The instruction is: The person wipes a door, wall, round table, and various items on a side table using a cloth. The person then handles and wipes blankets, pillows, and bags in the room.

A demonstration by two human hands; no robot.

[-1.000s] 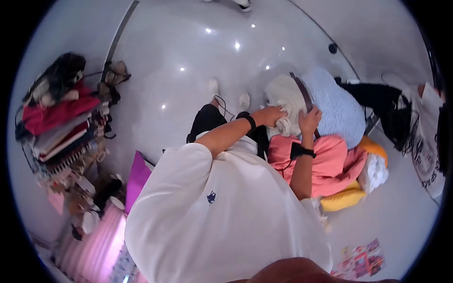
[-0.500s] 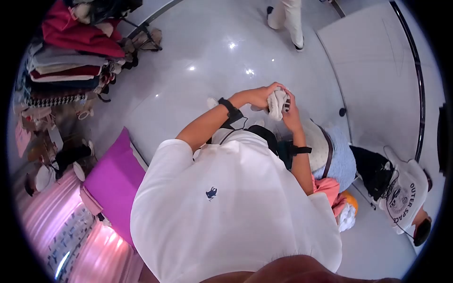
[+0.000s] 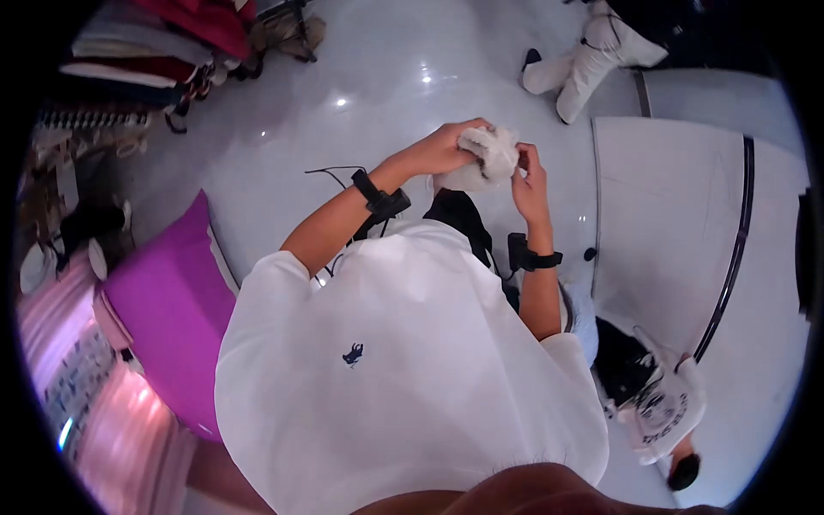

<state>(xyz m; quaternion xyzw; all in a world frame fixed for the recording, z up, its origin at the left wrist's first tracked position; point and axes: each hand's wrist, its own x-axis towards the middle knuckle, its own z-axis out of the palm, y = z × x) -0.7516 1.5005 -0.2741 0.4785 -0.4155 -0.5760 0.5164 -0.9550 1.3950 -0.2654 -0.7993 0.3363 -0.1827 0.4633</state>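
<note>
A crumpled off-white soft cloth item (image 3: 499, 153) is held up in front of my body; its exact kind does not show. My left hand (image 3: 448, 149) grips its left side, with the fingers closed along its upper edge. On the other side my right hand (image 3: 530, 178) has bent fingers that pinch its right edge. Paler folds hang below my left fingers. A black strap with a small box (image 3: 386, 201) is on my left wrist, and a similar strap (image 3: 534, 254) is on my right.
Folded clothes (image 3: 137, 53) are stacked at the upper left. A purple-covered surface (image 3: 172, 300) lies to my left. A person in white trousers (image 3: 592, 60) stands at the upper right; another, in a white printed shirt (image 3: 665, 412), is at the lower right, by a white panel (image 3: 669, 206).
My view has shifted. My hands have turned the cloth item, and it looks more spread out. The person in white trousers shows more fully.
</note>
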